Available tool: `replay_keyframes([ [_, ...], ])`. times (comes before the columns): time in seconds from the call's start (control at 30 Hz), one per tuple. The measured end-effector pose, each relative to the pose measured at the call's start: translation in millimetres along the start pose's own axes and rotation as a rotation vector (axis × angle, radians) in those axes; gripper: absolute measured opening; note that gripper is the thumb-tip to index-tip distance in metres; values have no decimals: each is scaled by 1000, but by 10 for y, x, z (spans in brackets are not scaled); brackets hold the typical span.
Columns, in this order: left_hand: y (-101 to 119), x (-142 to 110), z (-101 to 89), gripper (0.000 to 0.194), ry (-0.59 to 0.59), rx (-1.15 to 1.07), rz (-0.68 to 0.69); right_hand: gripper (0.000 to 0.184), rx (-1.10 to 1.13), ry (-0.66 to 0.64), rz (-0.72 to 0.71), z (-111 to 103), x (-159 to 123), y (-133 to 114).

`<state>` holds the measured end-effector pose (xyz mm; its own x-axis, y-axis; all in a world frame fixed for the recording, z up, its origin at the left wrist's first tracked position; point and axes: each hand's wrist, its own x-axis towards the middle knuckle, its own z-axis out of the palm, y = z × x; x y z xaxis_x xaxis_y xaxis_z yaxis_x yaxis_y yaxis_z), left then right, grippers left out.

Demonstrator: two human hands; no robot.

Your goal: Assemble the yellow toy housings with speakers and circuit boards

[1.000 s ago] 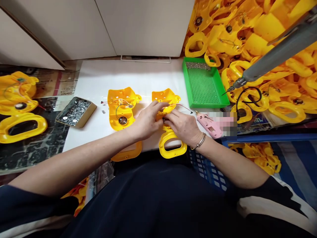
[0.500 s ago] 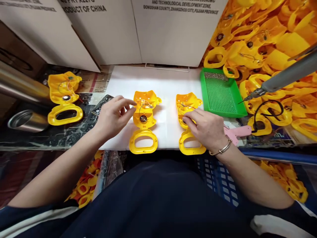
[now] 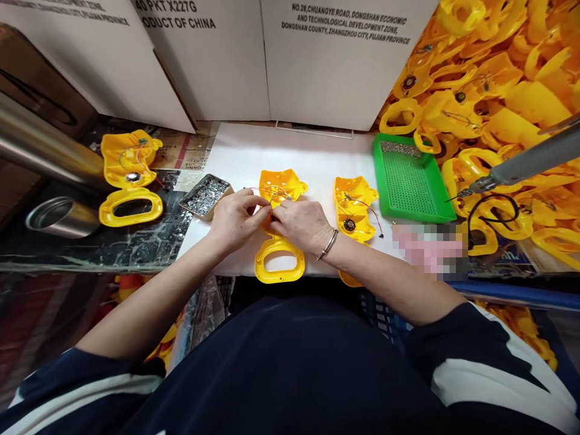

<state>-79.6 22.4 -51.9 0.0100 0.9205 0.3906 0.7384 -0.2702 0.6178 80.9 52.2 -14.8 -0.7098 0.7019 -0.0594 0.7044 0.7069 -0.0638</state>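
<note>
On a white sheet (image 3: 317, 151) lies an opened yellow plastic toy shell (image 3: 281, 177) with thin wires inside, a yellow oval ring (image 3: 280, 276) at its near end. My left hand (image 3: 238, 220) reaches its left side, thumb and finger pinched together. Touching the shell's middle from the right, my right hand (image 3: 302, 225) has its fingertips closed close to the left ones. What both pinch is tiny and hidden; a red wire runs by the left fingers. Farther right rests a second yellow shell (image 3: 354, 188) with a round speaker and a loose red wire; my right forearm partly covers its ring.
Left of the sheet are a box of small metal screws (image 3: 206, 196), a third yellow shell (image 3: 124, 158) and a steel cup (image 3: 61, 219). To the right stand a green basket (image 3: 414, 208), a screwdriver tool (image 3: 512, 166) and heaped yellow parts (image 3: 507, 90). White cartons (image 3: 226, 78) stand behind.
My right hand has left the right-hand shell and crossed to the middle one, beside my left hand. The right-hand shell's red wire now hangs out to its right. The view has shifted slightly.
</note>
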Motion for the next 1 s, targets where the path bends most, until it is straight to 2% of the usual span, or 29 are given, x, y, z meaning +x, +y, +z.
replay_keyframes([
  [0.13, 79, 24, -11, 13, 58, -71, -7, 27, 89, 79, -20, 56, -63, 99],
  [0.23, 95, 27, -14, 10, 68, -212, -55, 20, 324, 200, -37, 83, -111, 206],
  [0.3, 91, 15, -28, 3, 96, -291, -88, 15, 531, 230, -6, 80, -144, 278],
  [0.37, 93, 0, -58, 21, 108, -278, -26, 14, 737, 202, 25, 63, -177, 338],
  [0.43, 103, -4, -96, 36, 59, -204, 139, 15, 913, 153, 19, 42, -205, 379],
  [0.5, 108, 8, -127, 35, -57, -165, 289, 17, 1055, 128, 16, 28, -225, 400],
  [0.57, 101, 36, -137, 23, -158, -202, 331, 17, 1169, 141, 34, 28, -235, 408],
  [0.63, 87, 68, -128, 15, -210, -263, 284, 20, 1221, 187, 39, 42, -237, 412],
  [0.7, 76, 96, -110, 12, -218, -315, 203, 20, 1128, 267, -13, 60, -234, 422],
  [0.83, 80, 121, -90, 15, -240, -490, -4, 25, 609, 427, -235, 83, -227, 457],
  [0.9, 84, 128, -103, 17, -275, -558, -83, 33, 422, 428, -282, 89, -223, 467],
  [1.0, 66, 149, -153, 19, -300, -535, -101, 36, 355, 399, -264, 102, -208, 454],
])
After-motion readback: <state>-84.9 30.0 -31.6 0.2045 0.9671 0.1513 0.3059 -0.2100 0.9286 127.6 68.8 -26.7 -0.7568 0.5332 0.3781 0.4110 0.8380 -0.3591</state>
